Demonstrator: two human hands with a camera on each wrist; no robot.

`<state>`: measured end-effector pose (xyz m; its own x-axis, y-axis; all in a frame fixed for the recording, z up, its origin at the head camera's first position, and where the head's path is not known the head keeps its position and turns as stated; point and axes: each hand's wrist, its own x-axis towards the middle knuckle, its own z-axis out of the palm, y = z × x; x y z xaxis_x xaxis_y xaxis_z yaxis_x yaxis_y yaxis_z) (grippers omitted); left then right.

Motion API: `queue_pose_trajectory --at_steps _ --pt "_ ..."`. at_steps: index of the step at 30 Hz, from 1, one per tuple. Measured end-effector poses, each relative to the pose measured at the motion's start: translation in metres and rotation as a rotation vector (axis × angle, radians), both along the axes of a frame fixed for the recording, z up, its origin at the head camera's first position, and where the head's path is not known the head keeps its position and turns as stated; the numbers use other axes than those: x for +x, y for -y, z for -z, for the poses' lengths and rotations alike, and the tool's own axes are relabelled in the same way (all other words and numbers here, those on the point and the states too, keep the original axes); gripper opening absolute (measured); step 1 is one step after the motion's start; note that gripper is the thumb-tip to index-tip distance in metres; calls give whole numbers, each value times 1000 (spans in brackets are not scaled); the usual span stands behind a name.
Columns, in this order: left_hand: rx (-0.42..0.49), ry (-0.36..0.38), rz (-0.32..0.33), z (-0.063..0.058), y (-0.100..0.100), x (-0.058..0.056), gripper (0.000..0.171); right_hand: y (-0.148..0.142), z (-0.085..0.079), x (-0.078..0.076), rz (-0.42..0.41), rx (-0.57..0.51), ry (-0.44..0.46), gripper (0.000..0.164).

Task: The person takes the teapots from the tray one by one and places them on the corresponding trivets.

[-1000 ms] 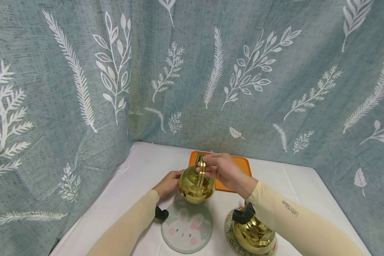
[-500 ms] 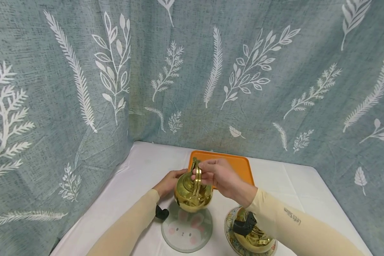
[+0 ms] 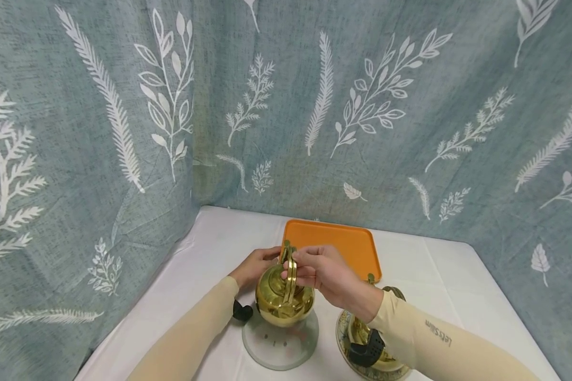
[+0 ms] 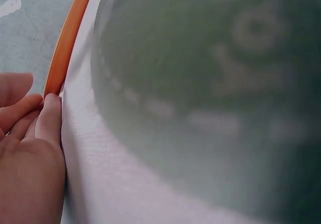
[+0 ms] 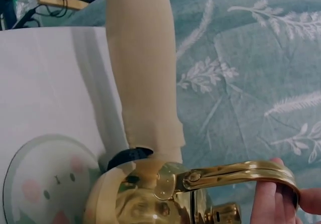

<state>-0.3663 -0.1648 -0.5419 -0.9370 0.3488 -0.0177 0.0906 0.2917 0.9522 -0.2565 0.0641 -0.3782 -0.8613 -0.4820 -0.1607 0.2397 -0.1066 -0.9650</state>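
Observation:
My right hand (image 3: 325, 272) grips the arched handle of a shiny brass kettle (image 3: 273, 302), its fingers under the handle in the right wrist view. The kettle is above the far part of a round, pale green rabbit-face mat (image 3: 280, 355); I cannot tell whether they touch. Behind the kettle's left side, my left hand (image 3: 253, 267) lies by the left edge of an orange tray (image 3: 333, 241). In the left wrist view its fingertips touch or nearly touch the tray's edge, and the thumb stands apart from the fingers.
A second brass kettle (image 3: 357, 329) stands on a patterned round plate (image 3: 346, 353) at the right, partly covered by my right forearm and the black wrist camera (image 3: 367, 349). A patterned blue-grey curtain (image 3: 286, 106) rises behind the white tablecloth (image 3: 424, 275).
The held kettle has moved toward me and slightly left, away from the orange tray and further over the rabbit mat. The right hand moved with it; the left hand has stayed nearly in place.

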Motion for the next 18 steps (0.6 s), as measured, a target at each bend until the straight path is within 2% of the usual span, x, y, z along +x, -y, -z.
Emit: queue_pose_trajectory --at_steps 7,18 --pt "-1 -12 16 0 -1 -1 50 -2 9 6 -9 16 19 25" --pt "-12 -15 6 0 -1 0 51 -1 20 18 -2 24 40 17"
